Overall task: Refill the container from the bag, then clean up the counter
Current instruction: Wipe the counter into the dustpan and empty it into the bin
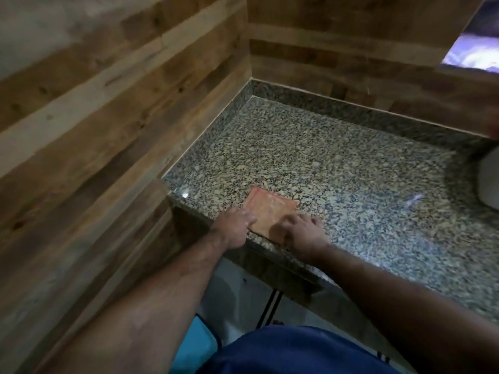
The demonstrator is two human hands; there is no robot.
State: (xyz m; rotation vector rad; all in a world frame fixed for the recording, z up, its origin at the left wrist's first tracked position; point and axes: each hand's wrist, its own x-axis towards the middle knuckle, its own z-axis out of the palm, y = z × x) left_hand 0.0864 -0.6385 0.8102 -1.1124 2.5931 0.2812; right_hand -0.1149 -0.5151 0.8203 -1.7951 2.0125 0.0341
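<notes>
A folded orange-pink cloth [270,209] lies flat on the speckled granite counter [337,171], close to its front edge. My left hand [235,228] presses on the cloth's left edge with fingers pointing at it. My right hand [305,233] rests on the cloth's near right corner, fingers spread on top. Neither hand lifts the cloth. No bag or container can be seen.
Wood-plank walls [108,117] close the counter on the left and at the back. A white rounded object [490,182] sits at the right edge, partly cut off. A mirror or screen [475,47] hangs at top right. Below the counter are a blue item [197,344] and my blue shorts.
</notes>
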